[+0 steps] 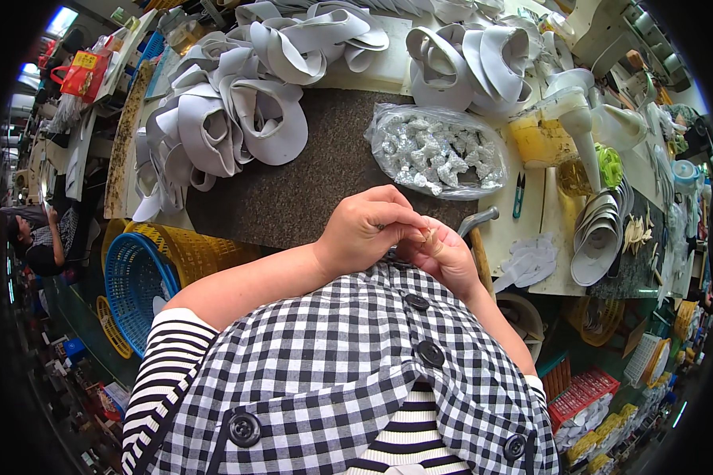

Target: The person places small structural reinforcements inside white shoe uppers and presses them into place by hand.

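Observation:
My left hand (362, 229) and my right hand (445, 256) meet in front of my chest, close to the table's near edge. The fingertips of both are pinched together, touching. Whatever they hold between them is too small to make out; pale yellowish wrapping shows around the right fingers. Just beyond the hands lies a clear plastic bag (379, 150) with silver glittery bow-like pieces (451, 165) in it. Beside my right hand is a hammer (478, 225) with a metal head and wooden handle. Further right lie teal thread snips (519, 196).
White curved shoe parts (273, 127) pile up at the far left, with more (483, 67) at the back. A container of yellow glue (540, 138) and nested white pieces (596, 237) stand right. Blue and yellow baskets (139, 277) sit left below the table. Another person (43, 241) is far left.

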The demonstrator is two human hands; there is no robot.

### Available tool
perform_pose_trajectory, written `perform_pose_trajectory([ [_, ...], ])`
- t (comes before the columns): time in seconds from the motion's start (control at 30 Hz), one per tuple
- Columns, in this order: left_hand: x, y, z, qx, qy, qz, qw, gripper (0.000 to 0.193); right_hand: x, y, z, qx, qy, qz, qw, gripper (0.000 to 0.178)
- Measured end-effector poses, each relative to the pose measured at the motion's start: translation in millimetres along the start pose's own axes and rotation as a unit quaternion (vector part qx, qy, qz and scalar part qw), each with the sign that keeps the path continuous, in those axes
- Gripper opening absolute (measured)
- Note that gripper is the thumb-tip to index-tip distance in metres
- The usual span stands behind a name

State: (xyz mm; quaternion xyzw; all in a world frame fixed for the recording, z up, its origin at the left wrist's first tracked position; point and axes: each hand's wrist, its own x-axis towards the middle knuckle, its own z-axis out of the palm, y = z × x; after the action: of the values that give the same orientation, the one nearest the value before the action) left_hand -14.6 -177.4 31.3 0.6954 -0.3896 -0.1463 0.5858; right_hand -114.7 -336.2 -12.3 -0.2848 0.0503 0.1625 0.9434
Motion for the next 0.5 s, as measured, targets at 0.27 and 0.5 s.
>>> perform_pose_trajectory([
  [0.27,3.2,-7.4,2.8,0.059,0.017,0.059,0.996,0.015,3.1,3.0,-3.4,-0.005,0.008,0.005,1.0,0.031],
  [0.5,5.8,0.3,2.3,0.011,0.022,-0.02,1.0,0.02,5.8,3.6,-4.9,0.063,0.016,-0.016,0.998,0.026],
])
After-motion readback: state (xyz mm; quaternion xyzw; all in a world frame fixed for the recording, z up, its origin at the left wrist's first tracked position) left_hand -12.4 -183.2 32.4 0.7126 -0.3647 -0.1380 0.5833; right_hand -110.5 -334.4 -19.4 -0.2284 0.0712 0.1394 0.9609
